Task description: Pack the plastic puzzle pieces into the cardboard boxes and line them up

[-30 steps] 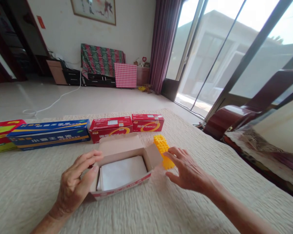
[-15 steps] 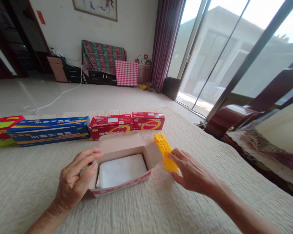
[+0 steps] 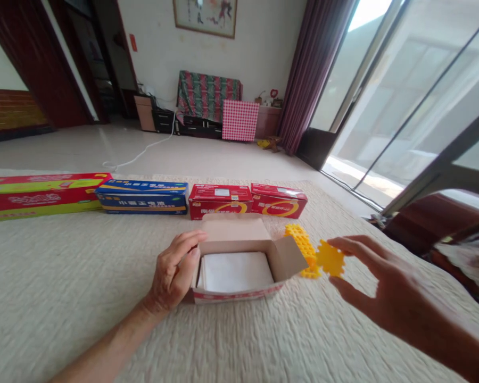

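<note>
An open cardboard box (image 3: 239, 295) with red print along its front stands with its flaps folded outward. White folded sheets (image 3: 237, 271) that look like paper lie inside. My left hand (image 3: 175, 271) is closed at the box's left end, fingers and thumb around the edge there. Between the thumb and fingertips of my right hand (image 3: 367, 276) is a flat yellow plastic piece (image 3: 330, 259) with a notched rim, lifted off the cover. Just left of that piece, a row of similar yellow pieces (image 3: 299, 242) lies beside the box, partly behind its right flap.
Behind the open box stand two red boxes (image 3: 220, 197), a blue box (image 3: 141, 199) and a long red and green box (image 3: 43, 197). They rest on a cream quilted cover (image 3: 104, 276). A dark wooden armrest (image 3: 423, 218) is at the right.
My right hand has taken one yellow piece from the row and moved it a little to the right. My left hand has come against the box's left end. The view has turned left.
</note>
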{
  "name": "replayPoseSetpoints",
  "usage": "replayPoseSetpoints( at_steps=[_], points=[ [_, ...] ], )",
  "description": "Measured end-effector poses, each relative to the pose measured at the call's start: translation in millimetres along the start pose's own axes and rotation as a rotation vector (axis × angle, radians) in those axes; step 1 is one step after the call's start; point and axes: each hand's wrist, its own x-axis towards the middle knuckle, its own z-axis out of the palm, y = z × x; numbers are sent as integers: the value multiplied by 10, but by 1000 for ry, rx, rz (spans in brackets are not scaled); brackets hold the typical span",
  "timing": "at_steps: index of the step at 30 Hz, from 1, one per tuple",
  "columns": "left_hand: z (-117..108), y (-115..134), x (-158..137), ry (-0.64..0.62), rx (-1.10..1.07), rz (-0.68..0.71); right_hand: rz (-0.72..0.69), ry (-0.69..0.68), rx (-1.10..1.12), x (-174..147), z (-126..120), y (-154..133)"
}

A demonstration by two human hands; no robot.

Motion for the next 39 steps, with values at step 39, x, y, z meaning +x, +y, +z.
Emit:
replayPoseSetpoints(
  at_steps=[39],
  points=[
    [-17, -51, -44, -42, 38, -29, 71, -380, -107, -6, 416, 152]
  ],
)
